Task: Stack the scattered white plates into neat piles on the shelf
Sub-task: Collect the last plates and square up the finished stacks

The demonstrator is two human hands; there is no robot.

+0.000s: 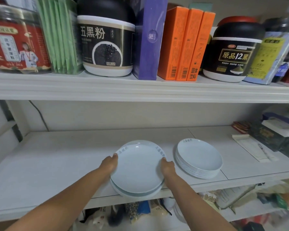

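view: head — the only camera, looking forward and down into a white shelving unit
shelf: wide white middle shelf board [57, 164], seen from the front and above
held plates: small pile of glossy white round plates [137, 170], a few deep, with faint grey lettering on the top rim; it is at the shelf's front edge with its near side overhanging; cannot tell whether it rests on the board or is slightly lifted
left hand: left hand [109, 164] grips the pile's left rim, thumb on top of the rim, other fingers hidden underneath
right hand: right hand [168, 167] grips the right rim, fingers curled round the edge
second pile: taller neat stack of matching white plates [198, 157], roughly ten, flat on the shelf just to the right of the held pile, not touching it
right end of shelf: long white paper slip [254, 147] lying flat, dark green boxes [274, 139] just behind it
upper shelf: white upper shelf [140, 90] holds, left to right — red-labelled clear jar [17, 44], bundle of green sachets [60, 35], black-lidded black-and-white tub [107, 45], tall purple box [148, 39], three orange cartons [185, 45] side by side, second black-lidded tub [232, 52], pale blue and yellow bag [270, 59]
lower level: blurred food bags [140, 212], details too unclear to tell
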